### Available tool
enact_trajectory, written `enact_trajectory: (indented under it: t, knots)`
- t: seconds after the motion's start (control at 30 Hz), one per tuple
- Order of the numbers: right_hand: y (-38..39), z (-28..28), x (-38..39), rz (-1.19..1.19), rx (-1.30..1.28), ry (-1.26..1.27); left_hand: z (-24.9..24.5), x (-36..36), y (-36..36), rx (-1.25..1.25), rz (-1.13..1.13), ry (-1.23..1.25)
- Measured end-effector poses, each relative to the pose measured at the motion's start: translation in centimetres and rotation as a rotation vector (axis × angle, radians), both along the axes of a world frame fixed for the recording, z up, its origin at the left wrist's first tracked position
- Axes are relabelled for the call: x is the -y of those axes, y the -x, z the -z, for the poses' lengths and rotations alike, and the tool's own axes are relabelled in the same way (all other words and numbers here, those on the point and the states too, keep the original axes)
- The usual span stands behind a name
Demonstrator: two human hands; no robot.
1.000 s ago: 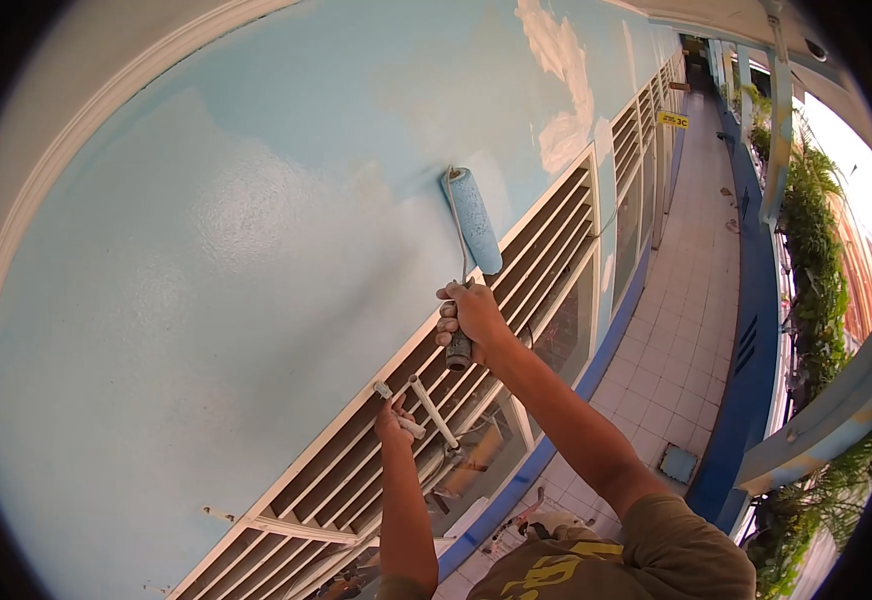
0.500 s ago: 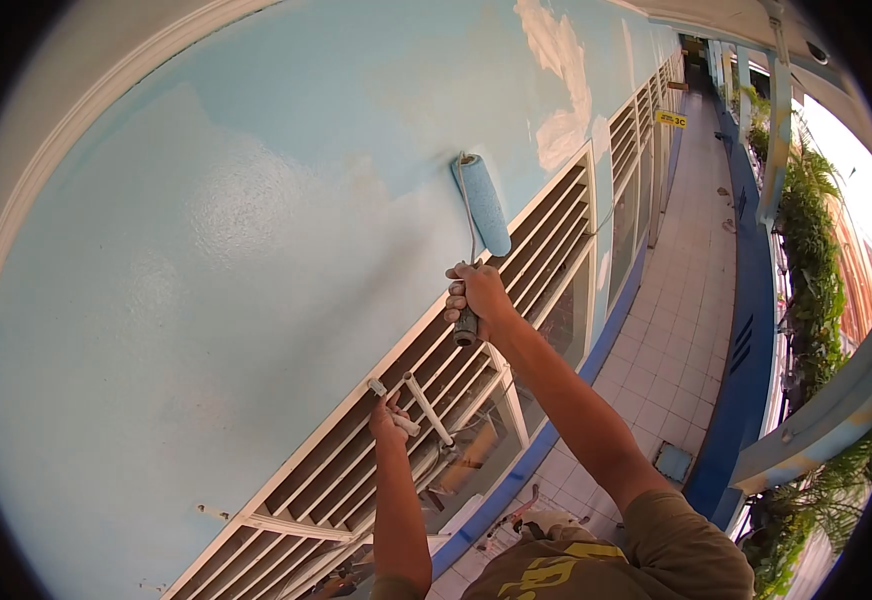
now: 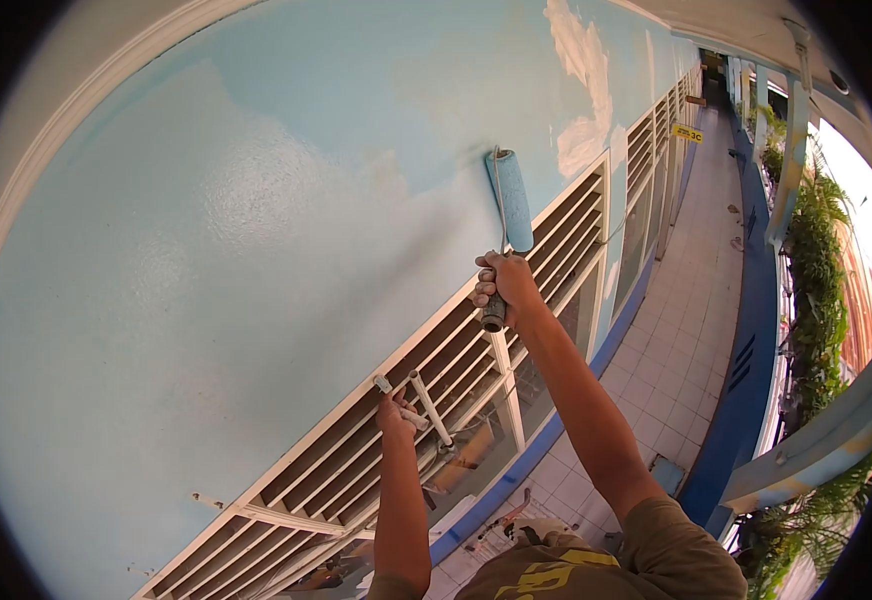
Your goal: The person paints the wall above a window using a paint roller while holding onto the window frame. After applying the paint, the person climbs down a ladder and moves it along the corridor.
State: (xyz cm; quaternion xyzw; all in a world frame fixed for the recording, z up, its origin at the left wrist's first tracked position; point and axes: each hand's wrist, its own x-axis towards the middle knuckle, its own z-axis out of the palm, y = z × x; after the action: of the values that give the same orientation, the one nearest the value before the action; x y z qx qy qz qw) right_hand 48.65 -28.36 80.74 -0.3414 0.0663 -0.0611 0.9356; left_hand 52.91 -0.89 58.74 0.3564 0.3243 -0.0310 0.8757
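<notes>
My right hand (image 3: 501,280) is closed around the dark handle of a paint roller (image 3: 510,200). The roller's blue sleeve lies at the pale blue wall (image 3: 286,270), just above the louvered window, with its wire frame running down to my grip. Lower down, my left hand (image 3: 396,412) is closed on a short whitish tool (image 3: 414,420), one end poking out above the fingers; its kind is not clear. That hand is in front of the window slats (image 3: 356,460), beside a white rod (image 3: 431,408).
Bare cream patches (image 3: 581,90) mark the wall above the far windows. A tiled walkway (image 3: 671,330) runs away on the right, edged by a blue low wall (image 3: 731,370) and hanging plants (image 3: 816,270). A yellow sign (image 3: 687,133) sticks out farther along.
The paint roller and my right hand have shifted slightly right along the wall in view. My left hand stays nearly in place, still gripping the whitish tool.
</notes>
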Motion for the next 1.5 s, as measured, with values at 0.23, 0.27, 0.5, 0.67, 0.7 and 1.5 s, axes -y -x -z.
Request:
enact_trajectory:
  t: [0.23, 0.27, 0.5, 0.67, 0.7, 1.5]
  knots:
    - [-1.0, -0.3, 3.2, 0.025, -0.022, 0.006, -2.1, 8.9, 7.0, 0.005, 0.353, -0.156]
    - [-0.7, -0.2, 2.8, 0.027, -0.020, 0.009, -2.2, 10.1, 7.2, 0.064, 0.476, -0.155]
    - [1.3, -0.3, 0.7, -0.015, -0.047, 0.037, -1.9, 12.7, -4.2, 0.041, 0.382, 0.030]
    - [-0.2, -0.2, 1.0, 0.067, -0.038, 0.009, -2.1, 13.9, -6.8, -0.123, 0.234, 0.093]
    - [0.8, -0.4, 0.2, 0.031, -0.061, -0.001, -1.3, 14.0, -7.3, -0.063, 0.268, 0.146]
    - [1.3, 1.8, 2.3, -0.015, -0.034, 0.108, 0.5, 15.1, -7.5, 0.033, 0.070, 0.029]
